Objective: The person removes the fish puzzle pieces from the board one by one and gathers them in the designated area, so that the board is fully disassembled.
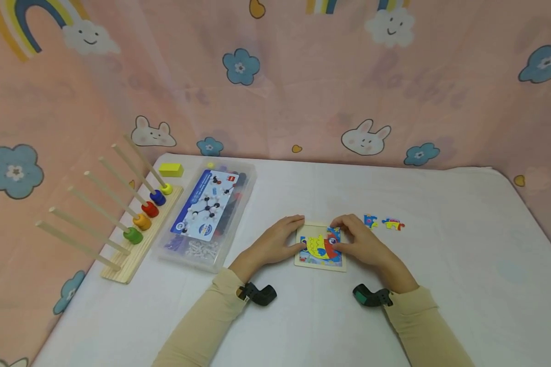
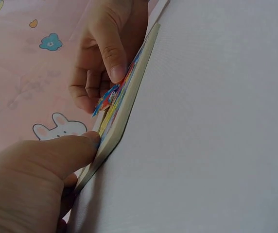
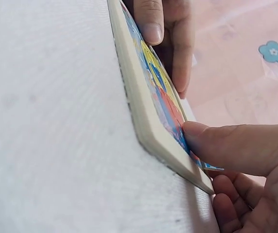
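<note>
A small wooden puzzle board (image 1: 313, 230) with a yellow, red and blue picture lies on the white table. At its left edge the left hand (image 1: 275, 242) grips it, thumb on top and fingers at the side, as the left wrist view also shows for this hand (image 2: 37, 167). The right hand (image 1: 366, 245) is at the right edge, pinching a blue and red piece (image 2: 107, 99) that stands tilted above the board. In the right wrist view the thumb of the right hand (image 3: 255, 155) presses near the red part; the piece's underside is hidden.
Two loose puzzle pieces (image 1: 370, 221) (image 1: 393, 224) lie right of the board. To the left are a clear lidded box (image 1: 206, 204), a wooden peg rack (image 1: 119, 272) with coloured rings, and a yellow block (image 1: 171, 169). A patterned pink cloth (image 1: 294, 102) hangs behind the table.
</note>
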Demonstrator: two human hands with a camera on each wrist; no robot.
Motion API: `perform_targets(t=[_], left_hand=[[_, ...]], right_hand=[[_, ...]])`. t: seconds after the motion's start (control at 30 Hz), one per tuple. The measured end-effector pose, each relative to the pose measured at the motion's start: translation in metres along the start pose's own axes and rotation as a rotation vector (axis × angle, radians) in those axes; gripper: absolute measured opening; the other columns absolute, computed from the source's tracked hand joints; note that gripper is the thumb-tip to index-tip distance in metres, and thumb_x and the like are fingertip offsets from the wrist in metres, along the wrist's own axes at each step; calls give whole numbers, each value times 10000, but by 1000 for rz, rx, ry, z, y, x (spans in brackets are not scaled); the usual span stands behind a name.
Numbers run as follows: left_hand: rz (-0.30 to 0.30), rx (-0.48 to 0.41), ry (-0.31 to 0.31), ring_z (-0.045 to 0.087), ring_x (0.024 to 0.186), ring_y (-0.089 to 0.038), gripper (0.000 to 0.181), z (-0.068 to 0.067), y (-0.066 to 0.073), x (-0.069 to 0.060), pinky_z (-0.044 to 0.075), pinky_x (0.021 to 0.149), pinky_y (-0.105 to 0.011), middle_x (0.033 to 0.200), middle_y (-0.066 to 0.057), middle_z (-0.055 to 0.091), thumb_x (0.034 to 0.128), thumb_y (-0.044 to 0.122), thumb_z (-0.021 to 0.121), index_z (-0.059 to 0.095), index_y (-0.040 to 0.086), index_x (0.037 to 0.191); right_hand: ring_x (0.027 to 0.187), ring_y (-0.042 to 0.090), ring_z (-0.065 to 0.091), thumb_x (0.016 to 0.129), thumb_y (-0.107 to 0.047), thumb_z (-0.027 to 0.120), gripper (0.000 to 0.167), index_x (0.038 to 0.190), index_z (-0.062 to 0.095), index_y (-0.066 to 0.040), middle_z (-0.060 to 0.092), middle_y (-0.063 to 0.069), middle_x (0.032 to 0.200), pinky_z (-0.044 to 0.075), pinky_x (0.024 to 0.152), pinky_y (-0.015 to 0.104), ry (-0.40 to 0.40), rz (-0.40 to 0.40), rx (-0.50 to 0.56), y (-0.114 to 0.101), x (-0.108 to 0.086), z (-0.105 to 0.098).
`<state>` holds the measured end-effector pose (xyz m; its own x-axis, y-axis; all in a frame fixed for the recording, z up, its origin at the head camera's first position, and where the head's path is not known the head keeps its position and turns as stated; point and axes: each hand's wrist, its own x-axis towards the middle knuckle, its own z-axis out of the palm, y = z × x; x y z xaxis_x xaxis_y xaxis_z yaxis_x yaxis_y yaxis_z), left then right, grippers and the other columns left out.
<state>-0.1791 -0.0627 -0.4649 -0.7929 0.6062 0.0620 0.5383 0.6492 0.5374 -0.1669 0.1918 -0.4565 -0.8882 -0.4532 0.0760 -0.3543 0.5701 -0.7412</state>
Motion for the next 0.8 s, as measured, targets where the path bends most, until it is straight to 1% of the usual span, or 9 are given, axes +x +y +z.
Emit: perform_targets(t=[0.03,0.2,0.43,0.5,0.67,0.73,0.8], left_hand=[[0,-2,0,336,1395,-232,636,0,0,0,289,1155,-353,1494,-74,389,904,331,629,421,18,1417],[-7,-8,-7,329,1399,-226,643,0,0,0,288,1155,-348,1499,-70,381,904,335,630,413,25,1424],[2,-1,-1,336,1395,-234,643,0,-1,0,297,1151,-355,1496,-76,385,904,336,630,415,21,1422],[3,0,-1,335,1395,-237,645,0,-1,0,296,1152,-358,1497,-77,384,904,337,631,414,21,1422],[-4,6,-2,331,1398,-236,641,0,0,0,292,1154,-359,1499,-70,382,905,341,627,416,28,1423],[-4,5,-2,331,1398,-235,642,0,0,0,291,1154,-356,1499,-71,382,903,339,629,417,26,1422],[-1,6,0,335,1395,-236,638,0,0,0,293,1153,-356,1495,-73,387,903,336,629,420,23,1419]], right_hand=[[1106,269,462,839,-114,712,388,1176,542,-22,513,136,1179,376,992,293,6,1,4,0,0,0],[1141,267,497,876,-67,652,317,1185,586,-41,555,119,1201,392,995,255,43,4,20,4,-2,2],[1175,277,505,905,-90,624,304,1206,607,-56,567,115,1221,397,994,190,63,33,36,6,-3,2],[1173,278,507,908,-92,619,305,1211,607,-55,566,114,1219,410,1000,217,66,42,34,7,-3,2],[1159,284,511,910,-67,607,304,1213,598,-40,555,122,1215,444,1013,388,75,61,44,6,-3,2],[1145,284,513,909,-65,609,303,1210,595,-39,552,122,1211,446,1004,422,83,73,45,5,-3,2],[1131,279,514,909,-74,614,301,1208,595,-44,551,118,1206,448,997,428,91,84,42,4,-4,1]])
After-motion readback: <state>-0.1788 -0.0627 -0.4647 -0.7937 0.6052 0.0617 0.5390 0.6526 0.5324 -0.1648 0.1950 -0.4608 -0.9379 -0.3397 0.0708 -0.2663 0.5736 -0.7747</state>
